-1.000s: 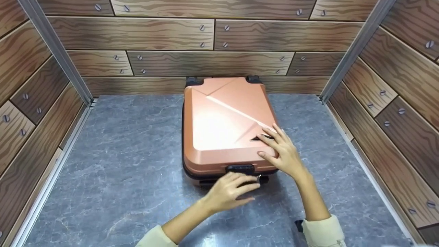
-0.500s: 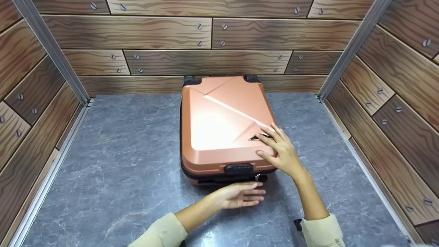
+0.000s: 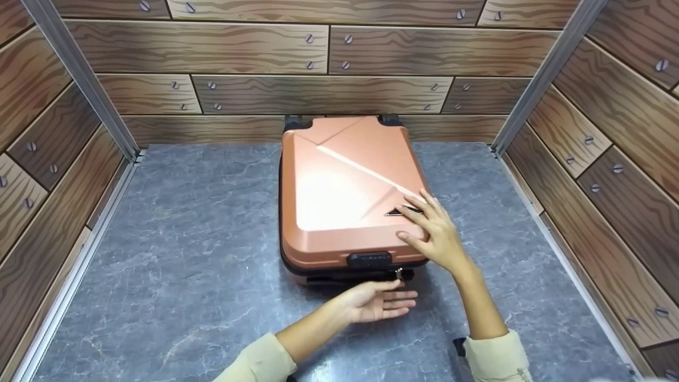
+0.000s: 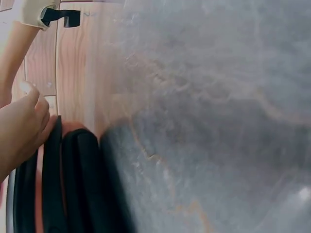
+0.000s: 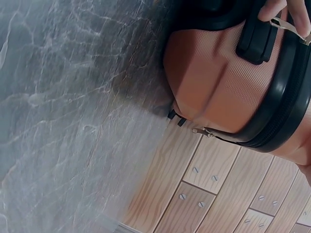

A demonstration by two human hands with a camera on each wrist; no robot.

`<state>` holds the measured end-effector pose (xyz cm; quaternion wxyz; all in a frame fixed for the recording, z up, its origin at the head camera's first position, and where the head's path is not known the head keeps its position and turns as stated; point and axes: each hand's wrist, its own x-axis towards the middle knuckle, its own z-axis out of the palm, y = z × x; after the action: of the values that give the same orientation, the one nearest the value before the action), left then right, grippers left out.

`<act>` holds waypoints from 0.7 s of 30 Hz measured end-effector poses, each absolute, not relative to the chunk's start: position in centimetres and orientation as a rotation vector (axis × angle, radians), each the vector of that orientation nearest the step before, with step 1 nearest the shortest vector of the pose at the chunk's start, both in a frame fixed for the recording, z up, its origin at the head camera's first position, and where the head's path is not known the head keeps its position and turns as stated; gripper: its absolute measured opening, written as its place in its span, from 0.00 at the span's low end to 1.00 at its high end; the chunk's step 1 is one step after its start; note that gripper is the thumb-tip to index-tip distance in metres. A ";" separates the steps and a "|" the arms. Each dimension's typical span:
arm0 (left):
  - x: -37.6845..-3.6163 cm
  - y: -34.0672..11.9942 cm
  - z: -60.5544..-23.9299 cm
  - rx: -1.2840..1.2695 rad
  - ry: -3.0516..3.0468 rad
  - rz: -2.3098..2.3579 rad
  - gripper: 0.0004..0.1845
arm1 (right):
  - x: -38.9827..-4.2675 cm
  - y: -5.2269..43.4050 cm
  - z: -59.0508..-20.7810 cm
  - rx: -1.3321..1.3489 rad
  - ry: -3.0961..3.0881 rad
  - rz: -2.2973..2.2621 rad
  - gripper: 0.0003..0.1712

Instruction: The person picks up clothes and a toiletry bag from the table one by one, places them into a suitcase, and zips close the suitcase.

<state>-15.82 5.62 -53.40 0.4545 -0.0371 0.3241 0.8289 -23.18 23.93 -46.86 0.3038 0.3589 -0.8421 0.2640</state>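
w/ rt hand (image 3: 437, 236) spread on a copper hardside suitcase (image 3: 347, 191) & l hand (image 3: 374, 305) at its zip pull (image 3: 399, 274) (can't tell if pinched), we'd best draw smoothly.

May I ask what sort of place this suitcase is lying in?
Probably a staged booth rather than an ordinary room: the walls look printed with wooden planks and screws, metal posts stand in the corners, and the suitcase lies on a grey, marble-patterned surface.

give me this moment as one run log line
left hand: at zipper pull, grip unclear | right hand: resting on suitcase | suitcase: lying flat on grey surface
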 end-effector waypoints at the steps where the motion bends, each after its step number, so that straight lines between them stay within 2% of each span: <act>1: -15.8 5.7 -53.5 -0.107 0.793 2.045 0.05 | -23.2 23.9 -46.9 0.948 -2.232 0.699 0.31; 3: -15.7 5.8 -53.7 -0.131 0.781 2.043 0.07 | -23.2 23.9 -46.9 0.944 -2.233 0.698 0.31; 8: -15.6 5.9 -54.4 -0.123 0.824 2.035 0.21 | -23.2 23.9 -46.9 0.947 -2.228 0.712 0.31; 16: -15.8 5.7 -54.6 -0.029 0.869 2.032 0.12 | -23.2 23.9 -46.9 0.949 -2.228 0.729 0.31; 21: -16.3 5.5 -54.4 0.007 0.839 2.078 0.17 | -23.2 23.8 -46.9 0.943 -2.228 0.727 0.31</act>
<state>-16.31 5.54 -54.35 0.4352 0.0026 0.3369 0.8349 -23.20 23.81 -46.90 0.3030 0.3557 -0.8405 0.2742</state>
